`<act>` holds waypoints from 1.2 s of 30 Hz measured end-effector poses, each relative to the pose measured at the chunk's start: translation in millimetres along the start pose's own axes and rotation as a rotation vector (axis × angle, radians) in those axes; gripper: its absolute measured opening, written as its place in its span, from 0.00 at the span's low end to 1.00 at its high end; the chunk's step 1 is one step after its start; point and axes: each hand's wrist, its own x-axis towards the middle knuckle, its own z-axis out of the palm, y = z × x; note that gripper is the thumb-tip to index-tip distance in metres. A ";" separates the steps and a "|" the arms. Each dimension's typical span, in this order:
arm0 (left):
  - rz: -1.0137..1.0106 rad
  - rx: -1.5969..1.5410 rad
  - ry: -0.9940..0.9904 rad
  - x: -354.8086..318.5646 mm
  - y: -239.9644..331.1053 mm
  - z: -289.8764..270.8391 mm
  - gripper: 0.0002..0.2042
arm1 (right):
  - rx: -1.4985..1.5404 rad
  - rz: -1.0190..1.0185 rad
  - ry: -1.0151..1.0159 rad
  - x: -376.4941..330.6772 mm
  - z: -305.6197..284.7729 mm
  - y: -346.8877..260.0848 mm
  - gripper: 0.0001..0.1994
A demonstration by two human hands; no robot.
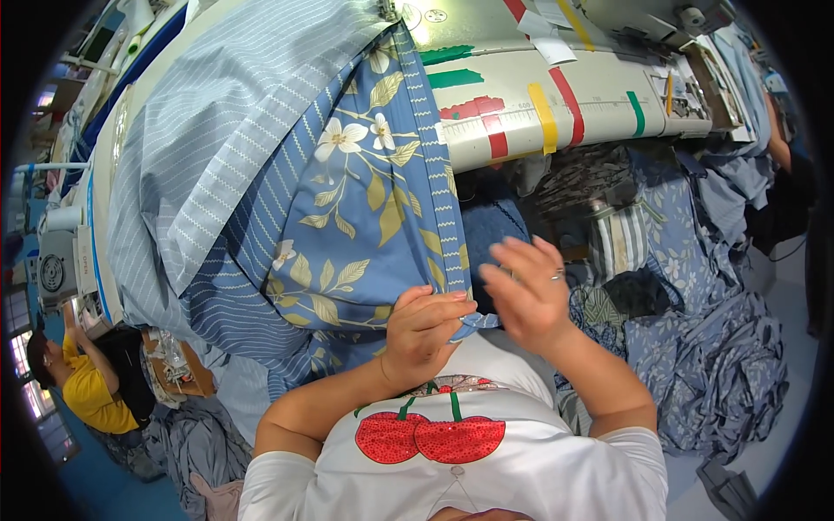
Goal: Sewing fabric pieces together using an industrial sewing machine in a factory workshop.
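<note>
A large blue floral fabric (356, 208) with white blossoms and yellowish leaves hangs over the table edge toward me. Pale zigzag stitching runs along its right hem. At the hem's lower corner my left hand (424, 334) is closed, its fingers pinching the cloth edge. A small strip of the cloth pokes out beyond those fingertips. My right hand (532, 291), wearing a ring, is raised just right of that corner. Its fingers are apart and slightly blurred, with nothing seen in them. A light blue striped fabric (217, 113) lies folded together with the floral one, to its left.
A pale work table (599, 113) with a printed scale and coloured tape strips extends right. The fabric's top runs up to a small metal machine part (388, 9). Heaped blue cloth (704, 373) lies at right. A person in yellow (95, 395) sits far left.
</note>
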 end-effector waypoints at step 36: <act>0.065 0.944 0.423 134.2 135.9 -153.1 0.07 | 0.172 -0.329 -0.021 39.9 -12.5 0.4 0.10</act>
